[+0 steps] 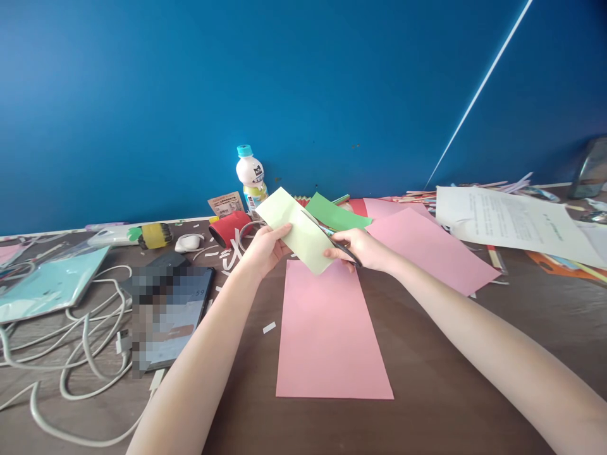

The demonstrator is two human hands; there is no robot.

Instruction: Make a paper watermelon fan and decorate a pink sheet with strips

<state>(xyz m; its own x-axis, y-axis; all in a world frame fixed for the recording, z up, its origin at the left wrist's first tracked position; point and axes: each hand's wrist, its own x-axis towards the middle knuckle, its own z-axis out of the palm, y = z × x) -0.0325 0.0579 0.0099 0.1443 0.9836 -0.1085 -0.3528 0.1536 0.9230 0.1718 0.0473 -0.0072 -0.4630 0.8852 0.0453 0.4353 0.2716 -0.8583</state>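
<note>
A pale green sheet of paper (298, 229) is gripped at its lower left edge by my left hand (268, 250), thumb on top. My right hand (361, 248) is closed around dark-handled scissors (351, 254). The scissors' blades point away to the upper left along the paper's right edge. I cannot tell how far they cut into it. Beneath both hands, a pink sheet (332, 335) lies flat on the brown table, its far end partly hidden by the green paper.
Behind my hands are a green sheet (337, 213), a white bottle with a blue cap (249, 172) and a red cylinder (229, 229). Pink paper (427, 246) and a printed sheet (512, 221) lie right. A phone (183, 322) and white cables (88, 341) lie left. Paper scraps (269, 327) are scattered.
</note>
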